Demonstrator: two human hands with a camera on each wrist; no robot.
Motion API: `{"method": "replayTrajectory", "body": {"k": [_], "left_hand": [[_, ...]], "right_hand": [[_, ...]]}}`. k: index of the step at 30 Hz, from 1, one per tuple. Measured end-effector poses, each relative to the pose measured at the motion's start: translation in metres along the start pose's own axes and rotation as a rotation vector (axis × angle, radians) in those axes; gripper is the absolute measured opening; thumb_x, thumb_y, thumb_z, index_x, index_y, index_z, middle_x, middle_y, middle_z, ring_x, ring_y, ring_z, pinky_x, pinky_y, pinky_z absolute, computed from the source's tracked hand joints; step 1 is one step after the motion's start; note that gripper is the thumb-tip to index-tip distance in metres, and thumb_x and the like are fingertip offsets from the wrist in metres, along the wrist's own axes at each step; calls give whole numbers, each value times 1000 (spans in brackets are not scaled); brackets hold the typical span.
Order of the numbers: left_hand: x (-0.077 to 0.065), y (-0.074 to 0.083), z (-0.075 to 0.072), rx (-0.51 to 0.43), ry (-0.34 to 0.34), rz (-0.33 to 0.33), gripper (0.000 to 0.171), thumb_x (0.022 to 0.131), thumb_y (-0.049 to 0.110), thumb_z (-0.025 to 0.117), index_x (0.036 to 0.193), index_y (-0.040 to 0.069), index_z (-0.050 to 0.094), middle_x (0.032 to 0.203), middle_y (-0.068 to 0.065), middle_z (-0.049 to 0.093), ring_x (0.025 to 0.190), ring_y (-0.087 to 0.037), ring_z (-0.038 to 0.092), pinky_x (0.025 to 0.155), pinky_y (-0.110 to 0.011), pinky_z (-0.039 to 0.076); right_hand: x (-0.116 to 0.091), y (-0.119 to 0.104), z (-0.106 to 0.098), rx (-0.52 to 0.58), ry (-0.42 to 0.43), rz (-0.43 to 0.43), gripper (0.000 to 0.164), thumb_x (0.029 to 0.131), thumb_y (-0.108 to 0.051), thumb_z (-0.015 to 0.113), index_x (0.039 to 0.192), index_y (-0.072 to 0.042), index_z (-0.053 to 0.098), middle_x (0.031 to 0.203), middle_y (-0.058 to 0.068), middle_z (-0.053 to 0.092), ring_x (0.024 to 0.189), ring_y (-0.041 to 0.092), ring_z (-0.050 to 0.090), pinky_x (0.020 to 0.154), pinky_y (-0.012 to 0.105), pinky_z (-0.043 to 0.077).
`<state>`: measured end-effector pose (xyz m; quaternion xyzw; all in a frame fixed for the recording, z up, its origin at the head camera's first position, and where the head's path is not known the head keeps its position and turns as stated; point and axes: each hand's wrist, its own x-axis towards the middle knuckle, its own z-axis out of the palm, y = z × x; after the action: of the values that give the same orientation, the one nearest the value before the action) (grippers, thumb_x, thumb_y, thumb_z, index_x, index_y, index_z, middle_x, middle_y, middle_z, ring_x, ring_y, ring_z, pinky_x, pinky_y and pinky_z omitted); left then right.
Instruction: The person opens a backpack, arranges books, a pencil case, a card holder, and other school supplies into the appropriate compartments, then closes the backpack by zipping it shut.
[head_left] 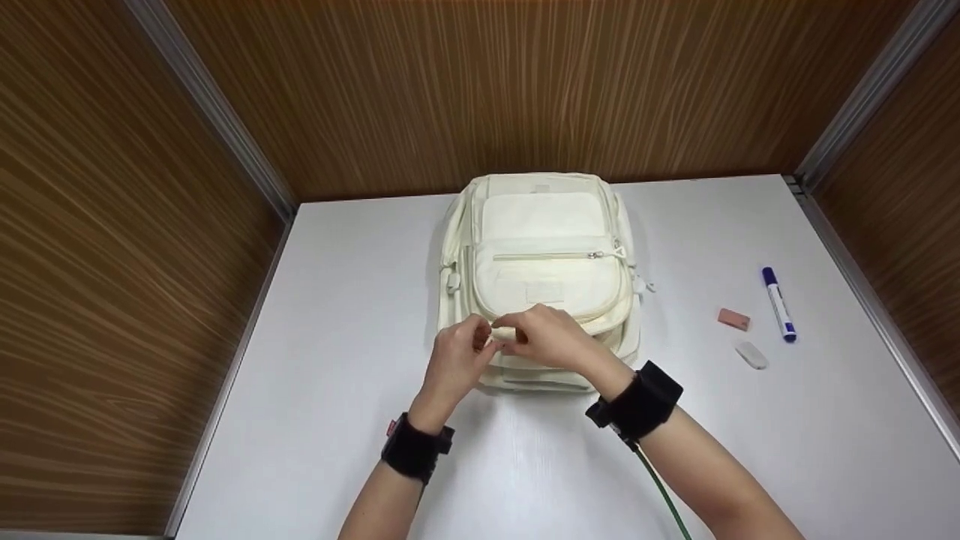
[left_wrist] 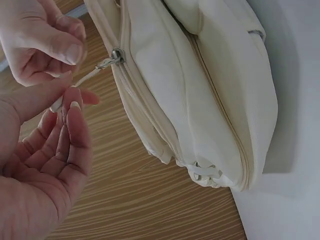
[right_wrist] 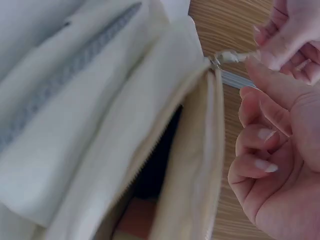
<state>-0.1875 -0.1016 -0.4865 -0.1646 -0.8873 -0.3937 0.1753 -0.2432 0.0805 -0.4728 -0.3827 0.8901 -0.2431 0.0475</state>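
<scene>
A cream backpack (head_left: 551,217) lies on the white table, its bottom end toward the person. My left hand (head_left: 455,356) pinches the end of a pale cord zipper pull (left_wrist: 90,76) between thumb and fingers. Beside it, my right hand (head_left: 551,337) has its thumb and forefinger apart and the other fingers loosely bent, with fingertips right at the left hand's. In the right wrist view the zipped compartment (right_wrist: 150,150) gapes, showing a dark inside and a reddish-brown thing (right_wrist: 137,217) low down. A metal slider (left_wrist: 117,55) joins the cord to the zipper.
Right of the backpack lie a pink eraser (head_left: 733,319), a small white rounded piece (head_left: 751,355) and a blue-and-white marker (head_left: 779,304). Wood-grain panels (head_left: 480,90) enclose the table at the back and both sides. A green cable (head_left: 664,491) runs from the right wrist band.
</scene>
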Motion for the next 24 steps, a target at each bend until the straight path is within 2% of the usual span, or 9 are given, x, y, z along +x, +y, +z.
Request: {"method": "replayTrajectory", "body": {"k": [3, 7, 11, 13, 16, 19, 21, 24], "left_hand": [[-1, 1, -3, -108, -38, -11, 17, 77, -5, 79, 84, 0, 63, 76, -8, 70, 67, -16, 69, 60, -20, 54], [-2, -1, -7, -220, -86, -39, 15, 79, -3, 79, 83, 0, 65, 78, -8, 71, 69, -16, 70, 62, -20, 54], [-1, -3, -10, -297, -112, -56, 9, 84, 2, 76, 84, 0, 67, 79, -8, 71, 69, -15, 70, 62, -23, 55], [0, -5, -9, -314, -104, -57, 7, 89, 3, 71, 86, -2, 68, 78, -8, 71, 68, -16, 70, 61, -24, 55], [2, -15, -7, -234, -42, -93, 12, 95, 4, 63, 89, -4, 69, 72, -5, 69, 62, -13, 67, 55, -23, 53], [4, -29, -2, -60, 3, -201, 19, 97, 10, 61, 87, -2, 70, 65, -1, 64, 55, -12, 60, 52, -27, 49], [6, -36, 3, 45, -21, -298, 24, 98, 19, 61, 84, 2, 71, 64, 0, 62, 55, -13, 57, 53, -31, 47], [10, -42, 10, 126, -116, -422, 37, 97, 35, 60, 75, 8, 70, 64, -1, 62, 56, -17, 55, 55, -36, 46]], "right_hand": [[0, 0, 9, -3, -17, -10, 15, 89, -25, 74, 102, -18, 76, 76, -8, 66, 63, 6, 56, 54, 28, 46], [-1, 0, 13, -11, -17, -43, 4, 89, -19, 72, 88, -16, 75, 72, -10, 66, 63, 8, 58, 56, 31, 48], [-1, 0, 14, 29, -41, -75, 6, 87, -10, 68, 83, -15, 70, 66, -12, 61, 60, 5, 56, 57, 30, 48], [-1, 0, 16, 48, -49, -81, 9, 84, -7, 66, 79, -15, 67, 64, -13, 57, 58, 4, 52, 58, 29, 45], [-1, 1, 18, 67, -37, -82, 11, 80, -6, 65, 75, -16, 62, 63, -13, 50, 56, 4, 46, 56, 27, 40], [-3, 0, 20, 79, -14, -64, 11, 79, -9, 68, 74, -16, 62, 63, -13, 50, 56, 4, 46, 53, 26, 39], [-4, -1, 20, 82, 0, -33, 14, 82, -18, 72, 73, -17, 61, 62, -13, 52, 55, 3, 46, 51, 25, 40], [-5, -4, 22, 82, 23, 14, 24, 86, -34, 74, 73, -18, 61, 62, -12, 52, 53, 4, 46, 50, 26, 40]]}}
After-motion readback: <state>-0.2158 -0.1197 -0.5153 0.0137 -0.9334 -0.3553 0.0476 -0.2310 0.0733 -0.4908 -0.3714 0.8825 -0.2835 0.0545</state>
